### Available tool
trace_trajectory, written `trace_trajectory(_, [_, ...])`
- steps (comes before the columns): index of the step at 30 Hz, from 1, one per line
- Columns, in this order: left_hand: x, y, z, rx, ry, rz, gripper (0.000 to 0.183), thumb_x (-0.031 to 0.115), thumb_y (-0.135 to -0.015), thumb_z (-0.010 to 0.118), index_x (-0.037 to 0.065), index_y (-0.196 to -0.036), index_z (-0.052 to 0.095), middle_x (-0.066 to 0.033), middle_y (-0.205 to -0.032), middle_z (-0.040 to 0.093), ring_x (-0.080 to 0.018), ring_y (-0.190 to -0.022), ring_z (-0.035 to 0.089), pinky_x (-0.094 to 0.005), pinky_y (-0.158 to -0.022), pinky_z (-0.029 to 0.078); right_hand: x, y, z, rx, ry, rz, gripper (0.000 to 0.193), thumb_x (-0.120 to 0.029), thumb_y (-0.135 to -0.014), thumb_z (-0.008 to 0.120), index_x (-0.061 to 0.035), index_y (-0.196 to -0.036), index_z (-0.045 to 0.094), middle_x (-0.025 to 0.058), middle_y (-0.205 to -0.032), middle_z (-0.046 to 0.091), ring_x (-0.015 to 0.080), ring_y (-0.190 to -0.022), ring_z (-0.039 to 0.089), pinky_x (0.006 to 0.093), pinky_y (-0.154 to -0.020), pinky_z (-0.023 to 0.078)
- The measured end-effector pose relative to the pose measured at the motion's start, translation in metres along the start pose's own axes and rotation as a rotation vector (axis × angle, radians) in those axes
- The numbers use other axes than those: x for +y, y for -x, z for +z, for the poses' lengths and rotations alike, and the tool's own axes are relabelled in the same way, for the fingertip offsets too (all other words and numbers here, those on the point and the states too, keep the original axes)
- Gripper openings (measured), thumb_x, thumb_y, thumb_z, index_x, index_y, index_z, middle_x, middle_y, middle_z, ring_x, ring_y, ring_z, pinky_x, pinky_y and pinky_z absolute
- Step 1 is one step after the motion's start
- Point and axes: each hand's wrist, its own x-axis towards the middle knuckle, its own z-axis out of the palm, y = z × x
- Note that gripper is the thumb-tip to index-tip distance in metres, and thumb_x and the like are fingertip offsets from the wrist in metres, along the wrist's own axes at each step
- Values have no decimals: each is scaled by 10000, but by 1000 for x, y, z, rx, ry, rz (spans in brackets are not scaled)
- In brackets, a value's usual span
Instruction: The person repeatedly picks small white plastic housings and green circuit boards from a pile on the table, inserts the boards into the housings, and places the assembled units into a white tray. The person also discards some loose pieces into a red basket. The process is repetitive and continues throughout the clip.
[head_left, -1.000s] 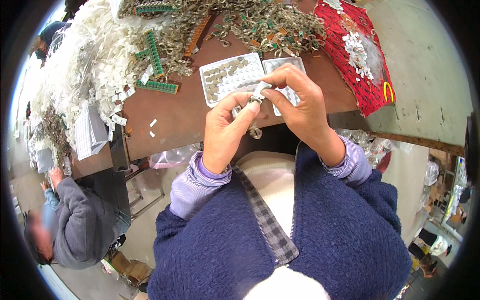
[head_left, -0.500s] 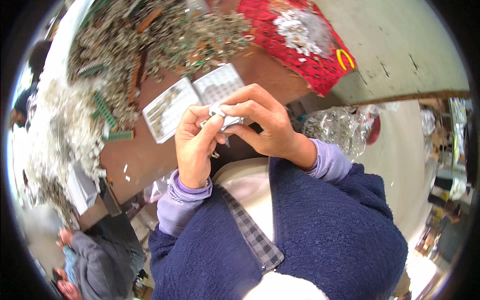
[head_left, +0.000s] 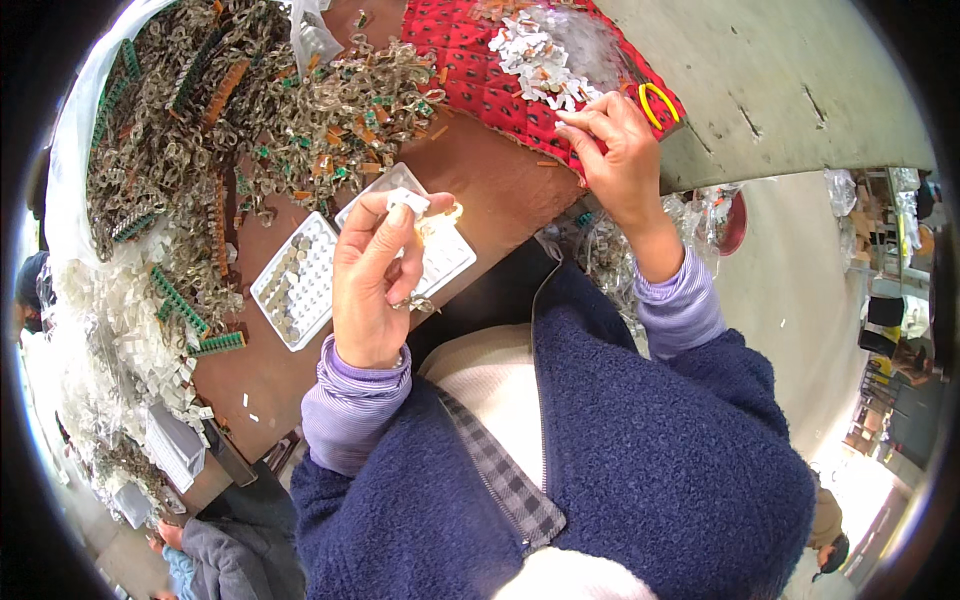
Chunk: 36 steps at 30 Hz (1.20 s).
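Observation:
My left hand (head_left: 372, 270) pinches a small white plastic piece (head_left: 408, 200) between thumb and fingertips. Beside it a pale yellow, glowing loop (head_left: 440, 222) shows, and a small clear-grey dangling bit (head_left: 416, 304) hangs by the lower fingers; whether these join the white piece I cannot tell. Out over the near edge of a red patterned cloth (head_left: 455, 60), my right hand (head_left: 622, 160) has its thumb and forefinger drawn together. Anything between those tips is too small to make out. A heap of small white pieces (head_left: 535, 60) lies just beyond them on the cloth.
Two white trays stand behind my left hand; the left tray (head_left: 325, 318) holds small round grey discs, the right tray (head_left: 462, 262) is partly hidden. A large heap of clear-grey loops (head_left: 150, 170) covers the table's far left. Yellow-handled pliers (head_left: 655, 100) lie at right. Another person's sleeve (head_left: 225, 550) shows lower left.
My hands were together on the white piece. The right has let go and moved right to the red cloth; the left keeps the piece. A yellow glow now shows beside it.

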Motion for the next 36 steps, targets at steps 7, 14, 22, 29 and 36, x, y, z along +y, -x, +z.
trace_trajectory(7, [1,13,-10,-44,-110,-5,336,138,-1106,636,12,-1416,666,-106,-1255,780,20,-559,376,-157,-464,261,-18,-18,-3,-191,-132,1,104,-30,-908,754,-72,-988,700,69,-942,685,285,-889,673,411,-828,521])
trace_trajectory(14, [-1,41,-5,-33,-76,-19,330,156,-1095,683,17,-1394,683,33,-988,705,19,-612,438,-158,-493,286,-120,3,15,-147,-626,-159,166,4,-884,729,-59,-998,626,105,-1025,725,301,-971,688,467,-941,491])
trace_trajectory(22, [9,68,-20,10,-162,58,173,159,-1036,762,36,-1158,759,25,-923,746,20,-656,485,-171,-576,356,-144,-1,3,-261,-561,-384,176,6,-838,724,-57,-945,600,109,-1027,698,346,-1013,662,534,-1067,475])
trace_trajectory(29, [9,73,-39,52,-231,143,188,159,-972,848,63,-1084,733,23,-940,746,14,-664,547,-155,-584,402,-161,-3,20,-342,-575,-330,139,-28,-851,783,-53,-935,674,98,-1030,699,342,-1023,662,482,-1020,485])
trace_trajectory(36, [25,71,-71,-10,260,191,323,359,-1152,502,74,-1177,652,-141,-1191,727,-88,-903,651,-235,-609,530,-146,-46,71,-173,-87,-184,125,-163,-896,822,-82,-985,785,69,-979,684,278,-1019,659,430,-924,440])
